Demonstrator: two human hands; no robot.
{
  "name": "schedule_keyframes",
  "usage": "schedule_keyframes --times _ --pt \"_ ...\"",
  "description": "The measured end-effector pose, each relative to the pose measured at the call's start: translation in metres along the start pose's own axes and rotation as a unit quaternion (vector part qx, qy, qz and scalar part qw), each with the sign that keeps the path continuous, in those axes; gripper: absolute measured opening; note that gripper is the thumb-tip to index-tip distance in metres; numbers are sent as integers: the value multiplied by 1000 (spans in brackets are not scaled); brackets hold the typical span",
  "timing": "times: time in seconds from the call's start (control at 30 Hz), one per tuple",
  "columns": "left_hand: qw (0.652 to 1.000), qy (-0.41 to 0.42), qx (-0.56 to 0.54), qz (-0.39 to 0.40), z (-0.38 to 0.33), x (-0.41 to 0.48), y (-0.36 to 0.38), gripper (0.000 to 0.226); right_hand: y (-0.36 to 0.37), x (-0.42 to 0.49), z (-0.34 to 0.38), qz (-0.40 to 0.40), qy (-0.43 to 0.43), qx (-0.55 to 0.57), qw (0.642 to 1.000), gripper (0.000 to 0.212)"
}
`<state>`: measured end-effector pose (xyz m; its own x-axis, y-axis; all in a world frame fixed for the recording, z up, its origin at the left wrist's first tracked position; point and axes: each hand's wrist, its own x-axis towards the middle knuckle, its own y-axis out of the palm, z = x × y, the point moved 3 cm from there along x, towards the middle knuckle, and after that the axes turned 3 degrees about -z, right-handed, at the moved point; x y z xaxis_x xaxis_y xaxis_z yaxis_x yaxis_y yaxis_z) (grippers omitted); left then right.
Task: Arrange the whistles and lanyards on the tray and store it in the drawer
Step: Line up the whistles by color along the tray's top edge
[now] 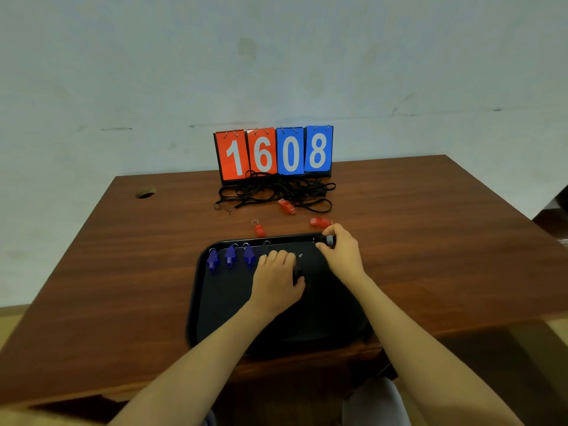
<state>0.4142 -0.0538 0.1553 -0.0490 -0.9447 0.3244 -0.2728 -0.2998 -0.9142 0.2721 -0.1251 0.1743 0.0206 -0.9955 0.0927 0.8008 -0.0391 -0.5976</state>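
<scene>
Black plastic tray (215,302) parked at the near edge of the brown wooden table (107,272). Three blue plastic whistles (230,256) with metal rings lined up side by side along its far left rim.

Left hand (276,281) planted knuckles-up mid-tray, fingers bent and bunched together over something dark; can't tell if actually gripping it. Right hand (341,250) at the tray's far right corner, thumb and fingertips pinching a small dark piece with a grey end (327,240).

Just past the tray, on bare wood: three red plastic whistles (259,229), scattered, one right beside the right hand's knuckles. Behind those, a tangled heap of black cord lanyards (276,192), with the farthest red whistle lying against it.

Standing at the back against the pale wall, a flip scoreboard (273,153): red cards reading 1 and 6, blue cards 0 and 8. Round cable hole (145,192) off in the table's far left corner.
</scene>
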Motion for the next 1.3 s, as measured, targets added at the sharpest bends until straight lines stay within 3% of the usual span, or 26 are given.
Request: schedule_keyframes --times 0.17,0.4,0.7,1.13,1.3 --pt "993 81 40 72 0 -5 8 43 -1 -6 -5 23 7 -22 999 24" --pt "994 47 61 76 6 0 5 42 5 -6 -9 65 40 -34 996 40" --pt "993 10 70 95 21 19 3 36 20 -3 -14 66 33 -17 997 39" --pt "990 -17 90 103 33 32 5 34 41 -3 -11 98 -78 -26 992 23" --pt "989 -16 103 101 32 35 5 36 50 0 -11 110 -75 -58 989 37"
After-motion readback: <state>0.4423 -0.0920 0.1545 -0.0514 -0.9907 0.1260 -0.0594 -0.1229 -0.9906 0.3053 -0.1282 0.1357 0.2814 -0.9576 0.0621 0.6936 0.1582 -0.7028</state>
